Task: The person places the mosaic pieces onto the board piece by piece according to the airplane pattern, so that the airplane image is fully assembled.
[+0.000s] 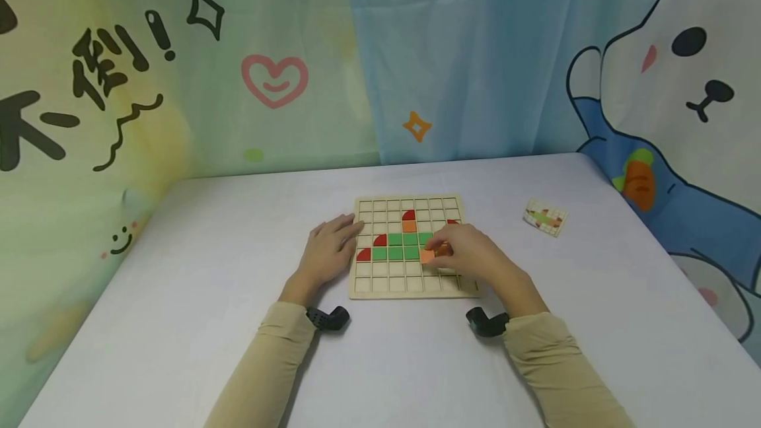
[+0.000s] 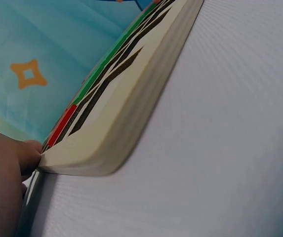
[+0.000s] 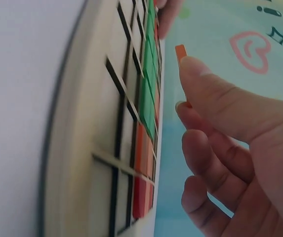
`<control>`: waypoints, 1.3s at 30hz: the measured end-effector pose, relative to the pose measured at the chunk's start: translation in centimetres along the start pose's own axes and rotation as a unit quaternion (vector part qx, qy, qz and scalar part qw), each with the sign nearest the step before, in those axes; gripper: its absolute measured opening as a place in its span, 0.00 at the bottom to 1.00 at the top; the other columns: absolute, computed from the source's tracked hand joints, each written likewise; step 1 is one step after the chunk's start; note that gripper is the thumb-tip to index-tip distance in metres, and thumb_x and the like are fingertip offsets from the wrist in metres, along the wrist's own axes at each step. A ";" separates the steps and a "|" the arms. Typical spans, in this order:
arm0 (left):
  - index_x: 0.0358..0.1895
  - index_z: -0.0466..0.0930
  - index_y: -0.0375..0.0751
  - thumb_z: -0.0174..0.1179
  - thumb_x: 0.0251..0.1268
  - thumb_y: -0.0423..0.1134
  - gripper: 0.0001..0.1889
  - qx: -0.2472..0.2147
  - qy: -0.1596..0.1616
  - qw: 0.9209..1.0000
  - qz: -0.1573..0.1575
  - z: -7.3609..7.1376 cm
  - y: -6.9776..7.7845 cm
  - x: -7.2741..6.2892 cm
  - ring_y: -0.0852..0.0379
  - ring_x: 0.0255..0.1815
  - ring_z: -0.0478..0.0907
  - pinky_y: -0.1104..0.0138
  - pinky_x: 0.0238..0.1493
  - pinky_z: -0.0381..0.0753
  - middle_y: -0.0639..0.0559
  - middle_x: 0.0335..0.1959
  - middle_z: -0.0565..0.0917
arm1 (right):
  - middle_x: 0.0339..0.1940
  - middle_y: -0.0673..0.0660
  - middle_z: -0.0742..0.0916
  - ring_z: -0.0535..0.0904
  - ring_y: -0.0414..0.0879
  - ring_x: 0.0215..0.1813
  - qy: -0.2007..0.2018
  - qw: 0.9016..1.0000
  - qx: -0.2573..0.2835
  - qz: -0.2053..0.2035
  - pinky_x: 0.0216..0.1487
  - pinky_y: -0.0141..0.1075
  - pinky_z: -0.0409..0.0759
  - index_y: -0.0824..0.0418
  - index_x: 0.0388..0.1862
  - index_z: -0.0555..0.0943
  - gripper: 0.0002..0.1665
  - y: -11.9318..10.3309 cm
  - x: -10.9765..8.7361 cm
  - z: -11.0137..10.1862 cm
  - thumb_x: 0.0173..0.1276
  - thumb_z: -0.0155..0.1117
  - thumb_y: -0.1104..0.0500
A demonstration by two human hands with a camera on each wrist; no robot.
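Note:
A wooden grid board (image 1: 392, 285) lies flat on the table, partly filled with green square tiles (image 1: 395, 253), rounded red pieces (image 1: 364, 255) and an orange square (image 1: 409, 226). Between thumb and fingertips, my right hand (image 1: 472, 253) pinches an orange square tile (image 3: 181, 51), raised above the board's surface in the right wrist view. This hand hides part of the board's right side. At the left rim, my left hand (image 1: 327, 249) rests with relaxed fingers touching the edge; its thumb (image 2: 27, 155) meets the board's corner in the left wrist view.
A small patterned card (image 1: 545, 218) lies on the white table (image 1: 250, 216), right of the board. Printed curtains (image 1: 464, 58) hang behind and at the sides. Each wrist wears a black device (image 1: 329, 318).

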State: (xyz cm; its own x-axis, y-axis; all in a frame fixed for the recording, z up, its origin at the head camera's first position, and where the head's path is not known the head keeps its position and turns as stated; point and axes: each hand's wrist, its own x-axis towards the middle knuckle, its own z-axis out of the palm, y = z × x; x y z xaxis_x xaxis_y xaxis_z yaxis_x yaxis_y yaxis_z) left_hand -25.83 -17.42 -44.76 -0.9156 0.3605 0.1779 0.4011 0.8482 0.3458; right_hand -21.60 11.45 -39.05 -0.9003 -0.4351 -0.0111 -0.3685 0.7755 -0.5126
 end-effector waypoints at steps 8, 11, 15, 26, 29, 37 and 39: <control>0.67 0.70 0.52 0.44 0.72 0.44 0.22 0.001 0.007 1.000 0.002 0.1 0.0 0.0 0.53 0.74 0.59 0.50 0.73 0.54 0.52 0.71 0.67 | 0.39 0.45 0.86 0.78 0.40 0.39 -0.008 0.999 -0.004 0.042 0.41 0.37 0.78 0.50 0.45 0.85 0.17 -1.3 0.2 1.0 0.56 0.72 0.49; 0.66 0.70 0.52 0.44 0.72 0.44 0.22 -0.003 0.008 1.000 0.004 0.1 -0.1 0.1 0.53 0.74 0.59 0.50 0.73 0.54 0.52 0.71 0.67 | 0.41 0.44 0.86 0.79 0.40 0.46 -0.003 0.999 -0.019 0.044 0.46 0.41 0.80 0.49 0.44 0.85 0.17 -1.5 0.3 1.4 0.56 0.72 0.48; 0.66 0.70 0.52 0.45 0.72 0.44 0.22 -0.003 0.009 1.000 0.005 0.2 -0.2 0.1 0.53 0.74 0.59 0.50 0.73 0.54 0.52 0.71 0.67 | 0.41 0.43 0.86 0.79 0.40 0.47 -0.001 0.999 -0.032 0.035 0.48 0.43 0.80 0.48 0.43 0.85 0.15 -1.7 0.3 1.9 0.56 0.72 0.49; 0.67 0.70 0.52 0.44 0.72 0.45 0.22 -0.006 0.008 1.000 0.004 0.3 -0.2 0.1 0.53 0.74 0.59 0.50 0.73 0.54 0.52 0.71 0.67 | 0.42 0.45 0.85 0.79 0.41 0.45 0.019 0.997 -0.064 0.029 0.43 0.42 0.80 0.48 0.41 0.85 0.14 -2.0 0.2 2.5 0.55 0.73 0.49; 0.67 0.70 0.53 0.44 0.73 0.45 0.22 -0.004 0.005 1.000 0.002 0.3 -0.2 0.1 0.53 0.74 0.58 0.50 0.73 0.54 0.53 0.71 0.67 | 0.42 0.45 0.85 0.80 0.41 0.45 0.021 0.997 -0.068 0.029 0.43 0.43 0.80 0.48 0.41 0.85 0.14 -2.1 0.1 2.5 0.55 0.73 0.49; 0.67 0.70 0.53 0.45 0.72 0.45 0.22 -0.002 0.009 1.000 0.004 0.3 -0.2 0.2 0.53 0.74 0.59 0.50 0.73 0.54 0.53 0.71 0.67 | 0.45 0.45 0.85 0.80 0.42 0.48 0.020 0.997 -0.071 0.032 0.44 0.44 0.80 0.47 0.41 0.85 0.15 -2.1 0.1 2.5 0.55 0.72 0.47; 0.67 0.70 0.53 0.45 0.72 0.44 0.22 -0.001 0.008 1.000 0.004 0.3 -0.2 0.1 0.53 0.74 0.59 0.50 0.73 0.54 0.53 0.71 0.67 | 0.45 0.45 0.85 0.80 0.42 0.48 0.022 0.997 -0.071 0.031 0.44 0.44 0.80 0.47 0.41 0.85 0.15 -2.2 0.1 2.5 0.55 0.72 0.47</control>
State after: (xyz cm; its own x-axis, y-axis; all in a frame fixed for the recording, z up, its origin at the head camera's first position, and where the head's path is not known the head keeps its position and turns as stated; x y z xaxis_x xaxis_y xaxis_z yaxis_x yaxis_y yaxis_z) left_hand -26.06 -17.44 -45.09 -0.9121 0.3605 0.1951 0.4080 0.8447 0.3463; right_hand -20.32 8.59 -40.09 -0.9305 -0.3662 -0.0005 -0.3378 0.8589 -0.3850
